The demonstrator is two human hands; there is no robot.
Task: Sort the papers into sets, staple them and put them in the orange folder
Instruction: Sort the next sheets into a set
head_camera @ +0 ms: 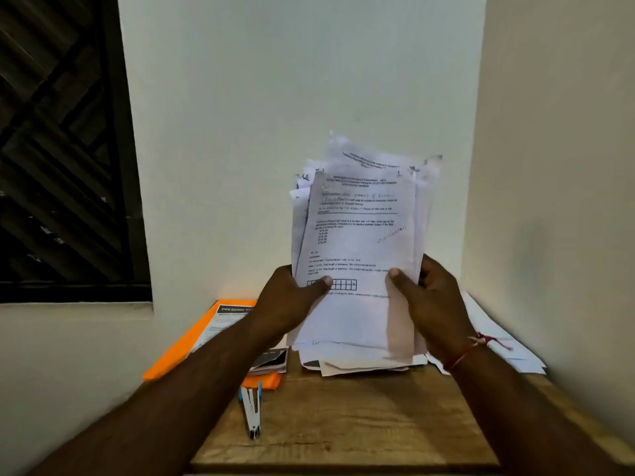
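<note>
I see my left hand and right hand both grasping a thick, ragged stack of white printed papers. It stands upright over the back of the brown wooden bench, one hand on each side edge with the thumbs pressed on the front sheet. The stack's lower edges reach down to the bench surface; I cannot tell whether they rest on it. The flat orange folder lies at the back left corner, partly overhanging the left edge, with a printed sheet on top. A slim white-and-blue stapler lies near the left edge, just in front of the folder. More loose white sheets lie along the right edge.
</note>
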